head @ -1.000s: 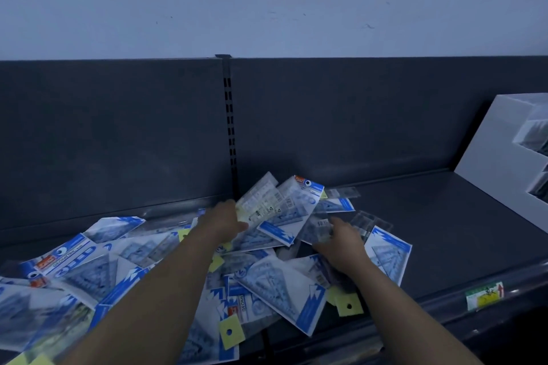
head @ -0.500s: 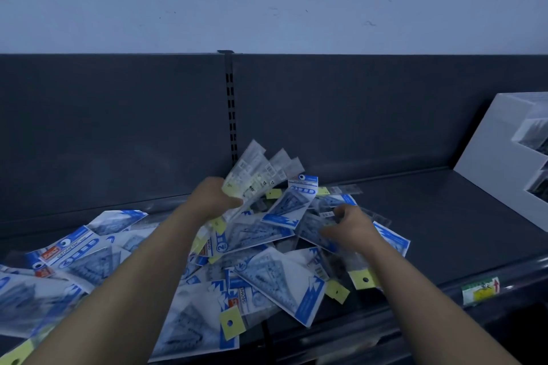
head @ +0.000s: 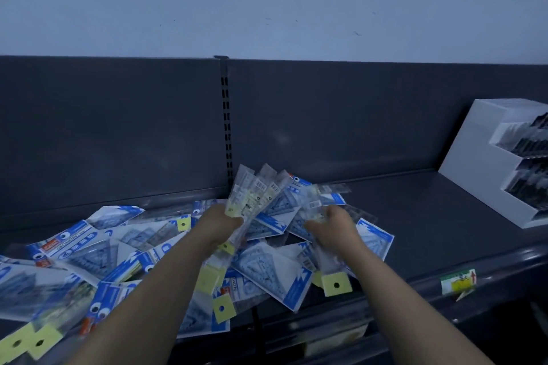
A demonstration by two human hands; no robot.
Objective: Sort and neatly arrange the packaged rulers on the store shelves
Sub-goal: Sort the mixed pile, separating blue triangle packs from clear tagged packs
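Both grips have risen off the pile of blue packaged rulers (head: 112, 255) heaped on the shelf (head: 430, 216). The left grip (head: 221, 225) closes round a fan of clear ruler packets (head: 255, 191), and the right grip (head: 335, 227) pinches another clear packet (head: 324, 264) just above the heap.

Left hand (head: 221, 224): bare from knuckles to wrist; fingers mostly hidden from view.
Right hand (head: 335, 227): bare from knuckles to wrist; fine detail lost to blur.
Left forearm (head: 148, 296): bare along its whole visible length, to the lower frame edge; smooth, even outline.
Right forearm (head: 415, 305): bare along its whole visible length, to the lower frame edge; same smooth outline.
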